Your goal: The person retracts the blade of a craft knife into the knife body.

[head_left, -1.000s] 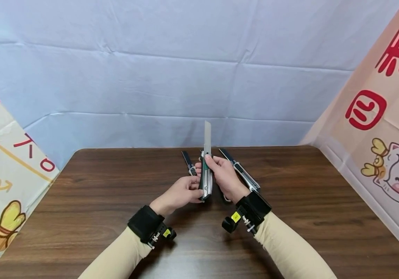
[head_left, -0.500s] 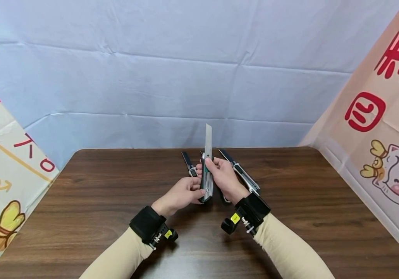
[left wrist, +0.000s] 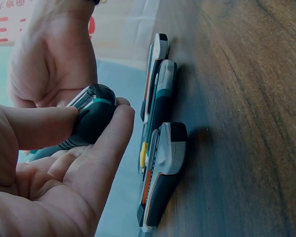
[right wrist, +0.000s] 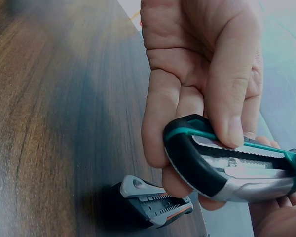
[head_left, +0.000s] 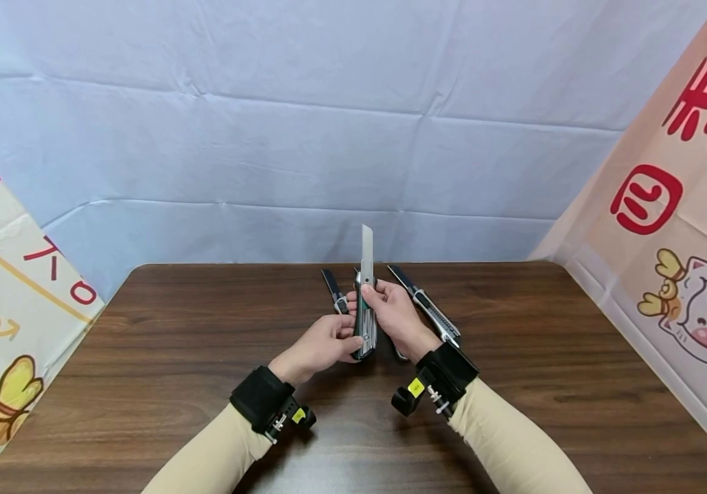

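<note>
Dark wooden table (head_left: 174, 384): both hands grip silver-and-green utility knife (head_left: 364, 322), blade out, upright — left hand (head_left: 322, 343) at butt, right hand (head_left: 397, 315) mid-handle, thumb on slider.

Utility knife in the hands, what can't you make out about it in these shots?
- Utility knife slider: head view, right hand thumb covers it.
- Blade tip: right wrist view, cut off by the frame edge.
- Blade: left wrist view, left hand fingers hide it.
</note>
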`<state>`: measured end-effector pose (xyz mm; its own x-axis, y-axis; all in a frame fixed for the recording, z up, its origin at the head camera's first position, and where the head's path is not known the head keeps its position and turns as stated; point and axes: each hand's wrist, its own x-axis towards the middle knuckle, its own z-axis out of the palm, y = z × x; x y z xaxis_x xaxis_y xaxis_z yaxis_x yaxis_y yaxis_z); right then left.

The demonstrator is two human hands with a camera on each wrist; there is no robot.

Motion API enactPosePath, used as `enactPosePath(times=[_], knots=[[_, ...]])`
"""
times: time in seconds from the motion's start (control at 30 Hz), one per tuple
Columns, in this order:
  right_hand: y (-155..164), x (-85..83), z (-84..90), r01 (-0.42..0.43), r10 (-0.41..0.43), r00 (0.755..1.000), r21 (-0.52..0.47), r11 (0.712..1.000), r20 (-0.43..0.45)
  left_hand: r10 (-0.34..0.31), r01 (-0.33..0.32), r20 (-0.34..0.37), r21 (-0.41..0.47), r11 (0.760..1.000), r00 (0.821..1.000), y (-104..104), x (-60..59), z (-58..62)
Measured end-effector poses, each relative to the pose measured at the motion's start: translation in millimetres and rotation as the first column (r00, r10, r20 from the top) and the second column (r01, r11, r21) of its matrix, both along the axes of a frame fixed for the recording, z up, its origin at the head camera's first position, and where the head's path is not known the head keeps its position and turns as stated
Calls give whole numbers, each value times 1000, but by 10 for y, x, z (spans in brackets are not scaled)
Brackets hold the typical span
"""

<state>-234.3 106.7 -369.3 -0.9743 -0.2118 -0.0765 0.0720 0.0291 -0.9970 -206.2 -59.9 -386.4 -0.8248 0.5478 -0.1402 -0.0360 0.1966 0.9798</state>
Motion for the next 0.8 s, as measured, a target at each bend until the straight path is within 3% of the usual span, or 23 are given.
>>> enactPosePath(times=[0.33, 0.47, 0.6, 0.8], knots=[[-1, -14, -1, -39, 39, 999, 1, 999, -2, 2, -2, -19, 3, 1000, 1000, -17, 6, -20], [1, -23, 7, -33, 33, 999, -7, 999, 21, 3, -3, 4, 16, 1000, 1000, -28, 13, -36], [18, -35, 25, -40, 41, 999, -47, 998, 19, 13, -15, 44, 50, 999, 999, -38, 21, -57], [32, -43, 2, -69, 74, 997, -154, 986, 25, 45, -48, 31, 102, 994, 999, -47, 40, -84]])
